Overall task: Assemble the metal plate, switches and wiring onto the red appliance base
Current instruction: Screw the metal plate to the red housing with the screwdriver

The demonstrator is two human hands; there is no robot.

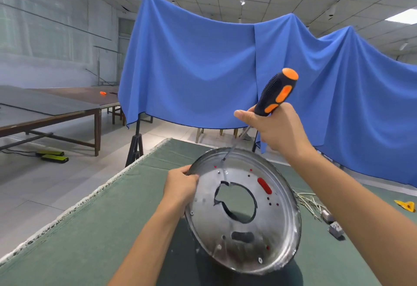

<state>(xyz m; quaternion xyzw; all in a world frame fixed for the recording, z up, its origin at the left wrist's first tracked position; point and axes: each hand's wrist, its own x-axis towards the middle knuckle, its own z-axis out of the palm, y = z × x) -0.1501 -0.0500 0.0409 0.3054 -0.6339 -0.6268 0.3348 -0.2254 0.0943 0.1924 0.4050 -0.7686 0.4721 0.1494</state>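
Note:
A round metal plate [279,224] with a large centre hole is held tilted above the green table, its inner face toward me. Red from the appliance base shows through its slot [264,186] and small holes; the base itself is hidden behind the plate. My left hand [180,187] grips the plate's left rim. My right hand [277,127] grips a black and orange screwdriver [278,92], whose tip [223,159] touches the plate near its upper rim.
White wires [309,202] and small grey switch parts [336,229] lie on the green table cover [90,240] at the right, with a yellow piece [406,205] further right. A blue cloth [203,71] hangs behind. Wooden tables [45,114] stand at the left.

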